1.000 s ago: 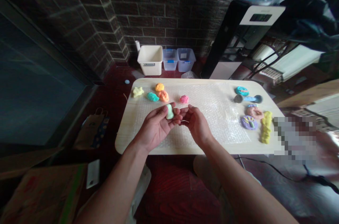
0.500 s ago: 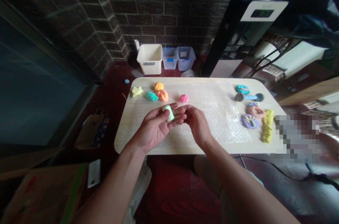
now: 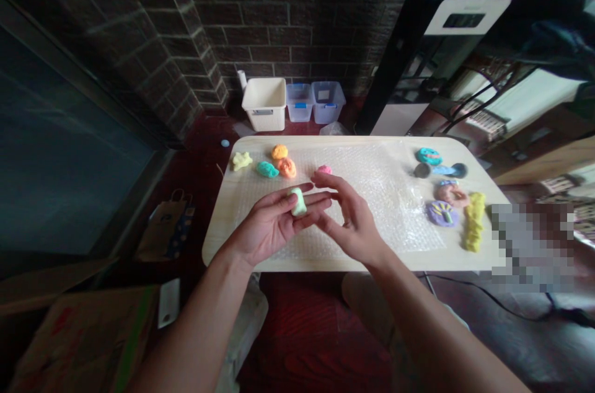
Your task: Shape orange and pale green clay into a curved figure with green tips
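The left hand [image 3: 272,219], palm turned up, pinches a small pale green lump [image 3: 298,202] between its thumb and fingers, above the bubble wrap [image 3: 381,201] on the table [image 3: 216,250]. Beside its fingertips, the right hand [image 3: 353,222] is spread — thumb and curved fingers apart — though whether it touches the left fingers is hard to tell. Just beyond the right hand's index fingertip sits a pink lump [image 3: 325,169], partly hidden. Past the left hand lie an orange lump [image 3: 287,168], a teal lump [image 3: 267,169] and a yellow-orange lump [image 3: 279,151], with a pale yellow piece [image 3: 242,161] farther left. Well to the right of the right hand are a purple disc [image 3: 433,216] and a long yellow piece [image 3: 474,222].
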Tool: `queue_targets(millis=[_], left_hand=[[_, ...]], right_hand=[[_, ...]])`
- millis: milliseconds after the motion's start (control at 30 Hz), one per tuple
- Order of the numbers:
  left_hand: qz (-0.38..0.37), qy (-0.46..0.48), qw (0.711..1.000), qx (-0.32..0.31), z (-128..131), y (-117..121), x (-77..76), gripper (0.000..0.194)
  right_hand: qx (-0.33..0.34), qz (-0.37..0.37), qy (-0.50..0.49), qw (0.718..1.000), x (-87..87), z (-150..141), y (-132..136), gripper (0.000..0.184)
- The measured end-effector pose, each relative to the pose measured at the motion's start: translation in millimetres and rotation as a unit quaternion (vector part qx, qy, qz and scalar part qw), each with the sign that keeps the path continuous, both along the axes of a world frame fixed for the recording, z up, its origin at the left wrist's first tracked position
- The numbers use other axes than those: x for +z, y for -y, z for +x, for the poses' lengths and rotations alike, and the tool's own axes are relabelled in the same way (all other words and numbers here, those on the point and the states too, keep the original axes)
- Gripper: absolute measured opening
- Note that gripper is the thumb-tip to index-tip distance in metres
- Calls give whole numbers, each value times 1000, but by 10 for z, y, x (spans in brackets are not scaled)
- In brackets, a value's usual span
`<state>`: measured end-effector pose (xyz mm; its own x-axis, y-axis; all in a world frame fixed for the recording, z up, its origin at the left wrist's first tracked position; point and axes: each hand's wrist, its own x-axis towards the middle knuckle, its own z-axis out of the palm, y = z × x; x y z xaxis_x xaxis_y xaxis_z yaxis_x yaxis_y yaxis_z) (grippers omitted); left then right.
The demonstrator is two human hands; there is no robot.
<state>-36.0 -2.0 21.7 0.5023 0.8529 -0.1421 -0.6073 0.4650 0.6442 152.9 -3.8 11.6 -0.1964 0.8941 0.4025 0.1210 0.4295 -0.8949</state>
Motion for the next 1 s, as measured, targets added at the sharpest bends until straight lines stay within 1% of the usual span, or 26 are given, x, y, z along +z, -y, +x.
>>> queue_targets(millis=[33,67,100,167,233,300,367,500,533,600,633,667,700,733,800,833,900,1000], left_hand=[[1,1,1000,-21,-2,2,-15,30],[5,1,999,-42,-2,7,-28,29],[10,-1,998,-57,-2,14,-39,29],[21,-11,997,-76,-3,30,-49,29],[28,-25,994,-99,-8,42,-52,29],[38,-43,992,-114,-10,47,-55,29],[50,-64,991,-108,1,48,-62,29],[74,-105,990,-54,63,47,-78,28],[82,-120,989,-37,80,45,-83,28],[109,-164,980,4,108,38,-95,28],[128,-190,973,25,117,32,-101,27],[150,-215,964,44,123,27,-108,27],[172,-237,954,61,129,22,-115,27],[190,-255,945,74,134,18,-121,27],[212,-277,933,84,150,16,-131,29],[218,-283,930,84,162,18,-135,30],[229,-291,925,85,193,28,-144,31],[244,-314,912,95,244,49,-171,32]], right_hand=[[23,41,45,998,30,9,22,63],[43,70,81,993,54,16,42,69],[57,86,105,989,71,23,58,69],[66,95,128,985,89,40,77,58],[55,96,128,986,98,66,80,47],[41,104,115,987,105,96,76,43],[33,112,103,988,113,119,73,42],[21,109,101,989,107,135,81,43],[19,101,102,989,98,137,84,47],[23,73,94,993,75,145,90,61],[29,51,79,995,61,152,92,66],[36,26,55,997,48,159,92,68],[42,-4,26,999,35,166,92,64],[45,-36,-6,998,21,172,90,55],[40,-98,-60,993,-6,176,83,35],[35,-120,-79,989,-21,173,77,30],[26,-145,-97,984,-53,163,61,26],[13,-139,-99,985,-91,153,31,23]])
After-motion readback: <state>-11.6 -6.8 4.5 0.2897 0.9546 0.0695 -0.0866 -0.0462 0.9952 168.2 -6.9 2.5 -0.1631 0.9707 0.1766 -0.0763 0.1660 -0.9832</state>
